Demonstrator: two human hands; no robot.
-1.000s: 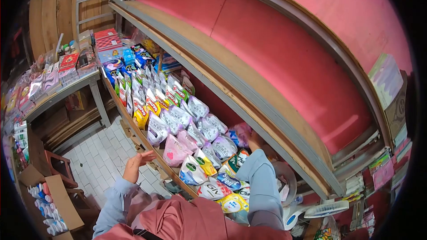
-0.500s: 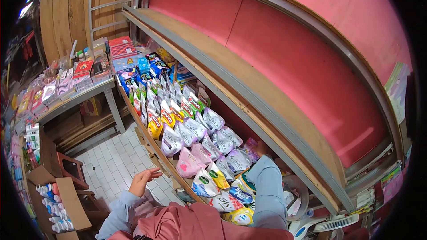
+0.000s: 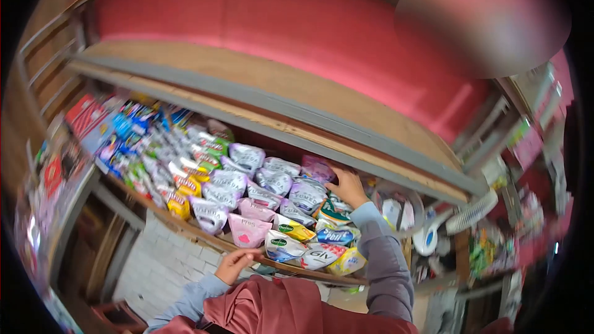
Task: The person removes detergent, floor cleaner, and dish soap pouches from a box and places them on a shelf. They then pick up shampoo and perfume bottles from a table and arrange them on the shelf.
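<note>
My right hand (image 3: pixel 346 186) reaches to the back of a shelf (image 3: pixel 210 242) packed with soft refill pouches. Its fingers rest on a purple pouch (image 3: pixel 317 167) near the red back wall; whether they grip it I cannot tell. My left hand (image 3: pixel 236 264) hovers at the shelf's front edge with fingers loosely curled and nothing in it, just below a pink pouch (image 3: pixel 245 232) and a white pouch with a green label (image 3: pixel 279 245). Light blue-grey sleeves cover both arms.
A wooden upper shelf (image 3: pixel 260 96) with a grey edge overhangs the pouches. Boxes and packets (image 3: pixel 105 124) fill the left end of the shelf. A white fan (image 3: pixel 473 211) and hanging goods crowd the right side. White tiled floor (image 3: pixel 154 266) lies below left.
The view has swung right and is blurred. My right hand now shows at the back of the shelf on the purple pouch. My left hand has come closer to the shelf's front edge.
</note>
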